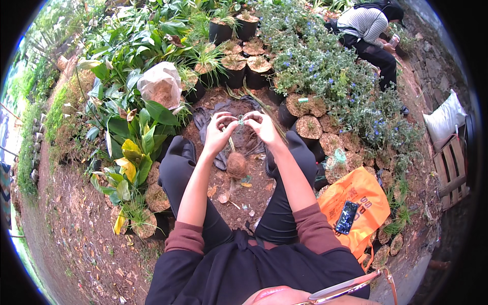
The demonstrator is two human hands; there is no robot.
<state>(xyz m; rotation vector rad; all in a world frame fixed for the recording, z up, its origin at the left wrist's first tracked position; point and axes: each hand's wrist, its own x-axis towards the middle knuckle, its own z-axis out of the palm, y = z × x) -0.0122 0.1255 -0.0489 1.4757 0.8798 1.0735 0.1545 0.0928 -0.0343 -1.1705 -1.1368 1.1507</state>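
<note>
My left hand (217, 133) and my right hand (262, 129) meet in front of me, above the soil between my knees. The fingertips of both are pinched on a small tangle of thin green string (241, 121). Below them lies a round, brown, fibrous ball (237, 165). A pale green stem (232, 144) rises from that ball toward my left hand; whether my fingers touch it I cannot tell. Behind the hands, crumpled dark plastic (202, 118) with brown fibre on it lies on the ground.
Black-bagged pots (235, 71) topped with brown fibre stand ahead and to the right. A translucent bag (161, 85) sits among leafy plants at left. By my right knee lie an orange bag (373, 190), a phone (346, 217) and green twine (336, 158). Another person (363, 28) bends over, far right.
</note>
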